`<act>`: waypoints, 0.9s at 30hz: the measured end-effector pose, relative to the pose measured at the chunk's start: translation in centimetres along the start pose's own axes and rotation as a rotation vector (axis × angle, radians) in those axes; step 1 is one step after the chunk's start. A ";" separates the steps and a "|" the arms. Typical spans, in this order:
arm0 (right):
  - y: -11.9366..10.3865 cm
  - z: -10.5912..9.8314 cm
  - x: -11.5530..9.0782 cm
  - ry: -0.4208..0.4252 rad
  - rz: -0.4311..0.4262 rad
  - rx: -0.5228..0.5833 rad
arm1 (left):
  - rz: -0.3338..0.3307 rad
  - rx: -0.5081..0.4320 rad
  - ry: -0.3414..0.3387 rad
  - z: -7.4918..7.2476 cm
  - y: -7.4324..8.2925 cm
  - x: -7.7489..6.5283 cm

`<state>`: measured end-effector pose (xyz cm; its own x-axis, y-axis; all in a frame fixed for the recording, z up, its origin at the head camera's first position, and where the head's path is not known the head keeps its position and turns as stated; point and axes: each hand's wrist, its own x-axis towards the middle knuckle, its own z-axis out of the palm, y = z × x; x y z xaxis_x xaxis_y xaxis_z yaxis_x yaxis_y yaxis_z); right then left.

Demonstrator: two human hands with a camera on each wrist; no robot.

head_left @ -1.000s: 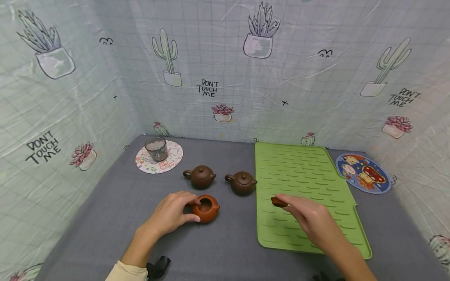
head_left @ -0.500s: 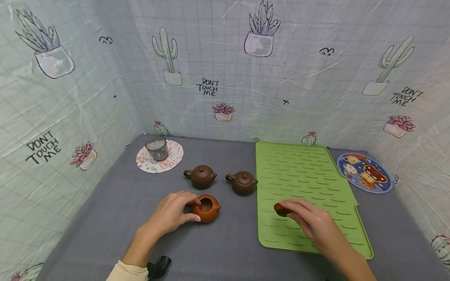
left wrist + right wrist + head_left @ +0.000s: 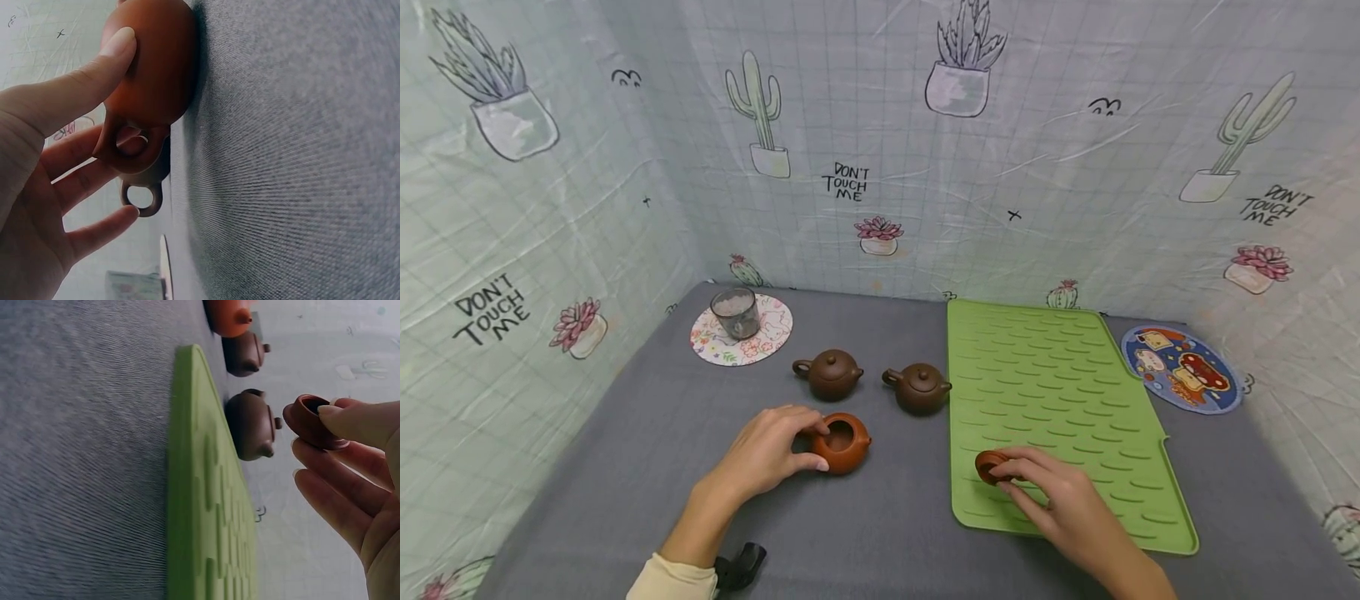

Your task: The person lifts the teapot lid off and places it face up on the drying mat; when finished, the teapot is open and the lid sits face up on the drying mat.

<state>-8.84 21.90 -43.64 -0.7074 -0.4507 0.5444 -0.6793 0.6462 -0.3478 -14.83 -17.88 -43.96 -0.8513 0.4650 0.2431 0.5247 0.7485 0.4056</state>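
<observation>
My left hand point(image 3: 767, 450) holds a reddish-orange clay teapot point(image 3: 852, 457) on the grey cloth, thumb and fingers on either side of its body. The teapot's top is uncovered, and its spout points right. In the left wrist view, the thumb presses the teapot wall point(image 3: 159, 69), with the loop handle point(image 3: 128, 147) between thumb and spread fingers. Over the green mat, my right hand point(image 3: 1060, 504) pinches the reddish teapot lid point(image 3: 988, 467) between thumb and fingers. The right wrist view shows the lid point(image 3: 306, 425) raised off the mat, its hollow collar visible beside the thumb.
Two dark brown lidded teapots, one left point(image 3: 833, 377) and one right point(image 3: 919, 390), stand behind the reddish one. The green ridged mat point(image 3: 1030, 367) lies at right, beside a blue round coaster point(image 3: 1210, 396). A glass point(image 3: 737, 315) stands on a floral coaster point(image 3: 775, 321) at back left.
My right hand has come nearer to me over the mat and turned the lid, so its round face now shows more. My left hand stays on the teapot.
</observation>
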 end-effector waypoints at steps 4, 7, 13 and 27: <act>0.0 0.6 -0.2 -0.017 -0.002 0.018 | -0.001 0.000 0.000 -0.1 0.0 0.1; 0.1 1.0 -0.4 -0.024 -0.012 0.017 | 0.001 0.002 -0.007 -0.2 0.0 0.1; 0.3 1.5 -0.8 -0.084 -0.001 0.012 | -0.002 0.000 -0.013 -0.2 0.1 0.1; 0.7 1.9 -0.4 -0.176 0.054 0.040 | 0.002 -0.005 -0.008 -0.2 0.0 0.2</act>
<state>-9.43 21.37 -45.56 -0.7637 -0.5194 0.3834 -0.6444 0.6488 -0.4047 -14.99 -17.93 -43.76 -0.8502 0.4702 0.2367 0.5261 0.7452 0.4097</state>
